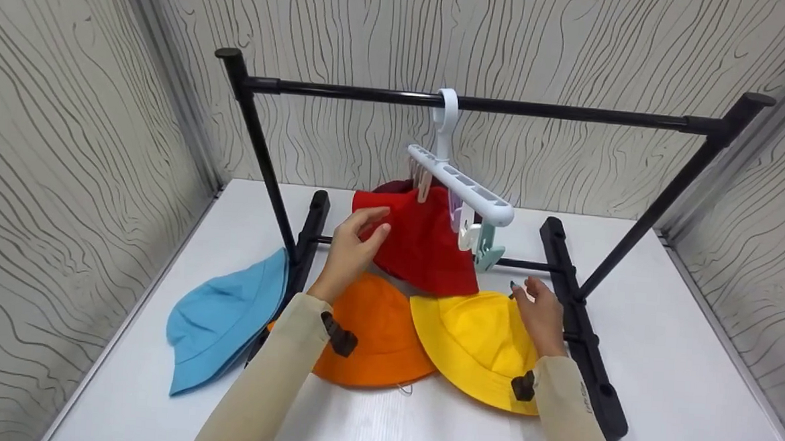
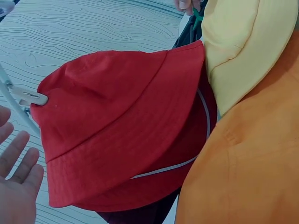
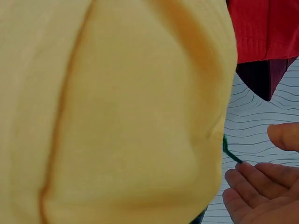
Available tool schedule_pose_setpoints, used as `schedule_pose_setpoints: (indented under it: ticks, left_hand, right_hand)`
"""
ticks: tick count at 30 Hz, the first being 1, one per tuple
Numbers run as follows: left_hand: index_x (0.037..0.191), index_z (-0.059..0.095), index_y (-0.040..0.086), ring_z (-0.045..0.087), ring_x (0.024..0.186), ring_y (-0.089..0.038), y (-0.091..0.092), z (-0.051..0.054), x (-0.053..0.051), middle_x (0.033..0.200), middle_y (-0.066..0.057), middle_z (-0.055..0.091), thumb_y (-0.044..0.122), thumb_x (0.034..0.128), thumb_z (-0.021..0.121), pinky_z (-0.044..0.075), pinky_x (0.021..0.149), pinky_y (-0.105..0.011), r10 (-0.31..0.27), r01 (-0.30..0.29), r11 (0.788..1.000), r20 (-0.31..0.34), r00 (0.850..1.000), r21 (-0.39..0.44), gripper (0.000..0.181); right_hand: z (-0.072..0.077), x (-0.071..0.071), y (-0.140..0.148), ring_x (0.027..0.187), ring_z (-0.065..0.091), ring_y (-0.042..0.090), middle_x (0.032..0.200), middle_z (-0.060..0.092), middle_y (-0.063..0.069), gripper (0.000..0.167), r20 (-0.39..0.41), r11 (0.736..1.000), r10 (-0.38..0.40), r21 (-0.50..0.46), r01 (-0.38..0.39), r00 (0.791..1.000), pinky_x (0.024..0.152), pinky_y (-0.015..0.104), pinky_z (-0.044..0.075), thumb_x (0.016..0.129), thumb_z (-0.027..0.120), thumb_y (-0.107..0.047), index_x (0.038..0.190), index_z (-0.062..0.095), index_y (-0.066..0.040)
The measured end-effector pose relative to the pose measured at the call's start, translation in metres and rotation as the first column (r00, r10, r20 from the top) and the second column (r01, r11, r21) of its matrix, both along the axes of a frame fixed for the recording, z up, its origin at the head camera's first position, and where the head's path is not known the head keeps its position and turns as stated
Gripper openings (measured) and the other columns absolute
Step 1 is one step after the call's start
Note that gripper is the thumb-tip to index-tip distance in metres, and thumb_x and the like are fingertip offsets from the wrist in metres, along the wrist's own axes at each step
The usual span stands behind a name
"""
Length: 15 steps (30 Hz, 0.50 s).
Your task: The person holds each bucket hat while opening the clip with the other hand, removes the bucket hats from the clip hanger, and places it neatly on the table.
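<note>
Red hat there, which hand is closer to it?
Left. The left hand is beside the left edge of the red hat; the right hand is farther off, beyond its lower right, by the yellow hat.

Before me, pale walls (image 1: 348, 37) patterned with dark, wavy wood-grain lines enclose a white table (image 1: 687, 370); grey strips (image 1: 172, 74), perhaps metal, join the walls.

This looks like a small booth (image 1: 52, 182) fitted out as a workstation: walls (image 1: 335, 36) with a wood-grain print close in behind and on both sides of a white worktop (image 1: 685, 397), and grey strips (image 1: 171, 88) run up the corners. A low black rack (image 1: 566, 113) and soft hats (image 1: 226, 323) take up the worktop, and black devices (image 1: 340, 339) sit at both cuffs (image 1: 296, 326). Whether it belongs to a lab, shop or office, I cannot tell.
</note>
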<state>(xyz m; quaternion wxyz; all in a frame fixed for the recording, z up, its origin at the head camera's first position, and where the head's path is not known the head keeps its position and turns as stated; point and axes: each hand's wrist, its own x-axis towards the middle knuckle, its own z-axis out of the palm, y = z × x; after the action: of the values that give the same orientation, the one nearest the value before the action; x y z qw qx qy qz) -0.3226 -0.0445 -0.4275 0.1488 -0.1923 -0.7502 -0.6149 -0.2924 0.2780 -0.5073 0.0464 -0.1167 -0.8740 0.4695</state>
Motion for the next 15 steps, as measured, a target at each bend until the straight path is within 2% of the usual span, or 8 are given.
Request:
schedule_pose_setpoints:
  ticks: [3,7,15]
  left_hand:
    - [0.124,0.060,-0.002,0.056,0.119,-0.030,0.001,0.005,-0.002,0.123,-0.017,0.061,0.010,0.0941,0.061,0.043,0.106,-0.044,0.022,-0.022,0.999,-0.004,1.000,-0.026,0.032]
    - [0.122,0.061,-0.001,0.057,0.119,-0.026,0.003,0.015,-0.005,0.123,-0.015,0.063,0.011,0.0937,0.061,0.044,0.106,-0.039,0.053,-0.055,0.997,-0.024,0.998,-0.057,0.031]
    - [0.125,0.061,0.001,0.055,0.122,-0.023,0.008,0.033,-0.011,0.126,-0.012,0.062,0.016,0.0946,0.061,0.043,0.107,-0.035,0.078,-0.079,0.990,-0.011,0.997,-0.119,0.034]
  right_hand:
    - [0.009,-0.003,-0.006,0.135,0.040,0.039,0.145,0.042,0.026,0.053,-0.065,1.000,0.025,-0.011,-0.026,0.998,0.111,0.047,0.036,0.101,0.048,-0.025,0.143,0.037,0.005]
    - [0.020,-0.011,-0.016,0.133,0.044,0.037,0.143,0.046,0.024,0.052,-0.162,0.997,0.069,-0.017,-0.072,0.984,0.109,0.047,0.039,0.101,0.050,-0.028,0.141,0.042,0.003]
    - [0.044,-0.026,-0.039,0.122,0.052,0.033,0.136,0.055,0.017,0.042,-0.236,0.988,0.149,-0.016,-0.157,0.960,0.109,0.047,0.039,0.101,0.049,-0.017,0.140,0.047,-0.004]
